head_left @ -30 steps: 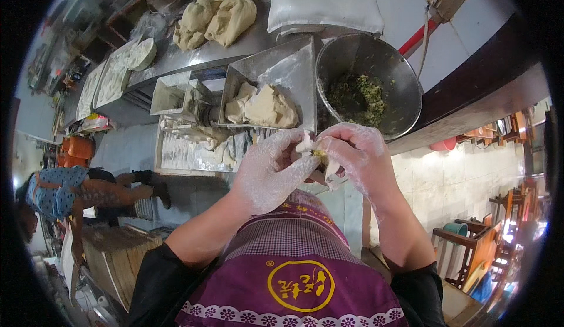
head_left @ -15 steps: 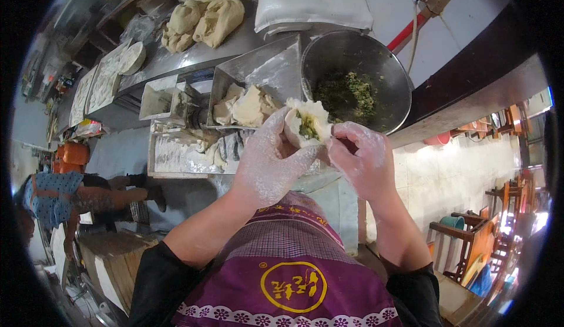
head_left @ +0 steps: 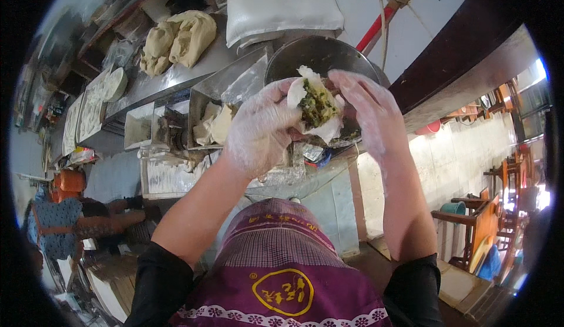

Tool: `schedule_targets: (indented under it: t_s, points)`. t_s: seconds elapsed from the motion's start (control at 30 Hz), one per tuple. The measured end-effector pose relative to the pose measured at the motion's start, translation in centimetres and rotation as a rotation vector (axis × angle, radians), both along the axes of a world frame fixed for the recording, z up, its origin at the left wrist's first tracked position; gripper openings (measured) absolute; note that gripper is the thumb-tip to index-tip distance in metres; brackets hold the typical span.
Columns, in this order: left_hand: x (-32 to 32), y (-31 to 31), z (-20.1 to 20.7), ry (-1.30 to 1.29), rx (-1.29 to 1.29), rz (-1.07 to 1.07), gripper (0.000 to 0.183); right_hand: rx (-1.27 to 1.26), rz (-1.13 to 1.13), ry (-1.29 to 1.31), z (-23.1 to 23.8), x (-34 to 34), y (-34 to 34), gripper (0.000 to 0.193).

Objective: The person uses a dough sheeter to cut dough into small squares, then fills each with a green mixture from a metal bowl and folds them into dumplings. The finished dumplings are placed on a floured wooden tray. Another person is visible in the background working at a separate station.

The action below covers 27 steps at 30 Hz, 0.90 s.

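Observation:
My floury left hand (head_left: 258,127) is closed around a thin white dough wrapper (head_left: 332,132), held up in front of the metal pot (head_left: 288,57). A heap of chopped green and yellow filling (head_left: 316,105) lies on the wrapper, which spreads open with ragged edges. Close by its right side is my right hand (head_left: 376,107), also floury, its fingers stretched out and pointing up and left. Whether those fingertips touch the wrapper I cannot tell. Both hands and the wrapper hide most of the pot's inside.
Left of the pot is a metal tray (head_left: 229,83) with pale dough pieces (head_left: 212,126) in it. Large dough lumps (head_left: 179,39) lie on the steel counter behind. A white sack (head_left: 285,10) sits beyond the pot. At far left is another person (head_left: 56,227).
My right hand has gone from a pinch at the wrapper's edge to outstretched fingers. More filling shows on the wrapper, which is spread wider. The surroundings have shifted left in the picture.

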<state>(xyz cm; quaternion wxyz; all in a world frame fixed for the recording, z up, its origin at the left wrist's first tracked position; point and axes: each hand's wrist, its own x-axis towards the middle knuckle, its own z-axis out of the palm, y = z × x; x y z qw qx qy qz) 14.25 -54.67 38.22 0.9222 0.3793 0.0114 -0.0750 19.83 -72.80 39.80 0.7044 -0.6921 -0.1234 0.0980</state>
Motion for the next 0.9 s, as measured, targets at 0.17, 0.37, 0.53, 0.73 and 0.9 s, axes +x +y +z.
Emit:
schedule_targets:
  t_s: [0.17,0.37,0.53,0.73,0.9]
  points:
    - [3.5,0.1,0.3,0.053,0.314,0.0,0.019,-0.482,0.135,-0.253,2.5,3.5,-0.2,0.032]
    - [5.0,-0.4,2.1,0.078,0.32,-0.045,0.019,-0.489,0.029,-0.324,2.2,4.8,-1.7,0.027]
    - [6.7,1.0,0.5,-0.027,0.635,-0.108,0.019,-0.569,0.097,-0.347,2.6,4.9,-2.0,0.022]
    - [6.0,0.1,0.1,-0.667,1.695,-0.031,0.015,-0.839,0.164,-0.985,-0.7,4.0,-4.6,0.019]
    - [1.3,-1.0,-2.6,-1.181,2.095,0.038,0.018,-1.09,0.295,-1.172,-2.5,-0.7,-6.1,0.025]
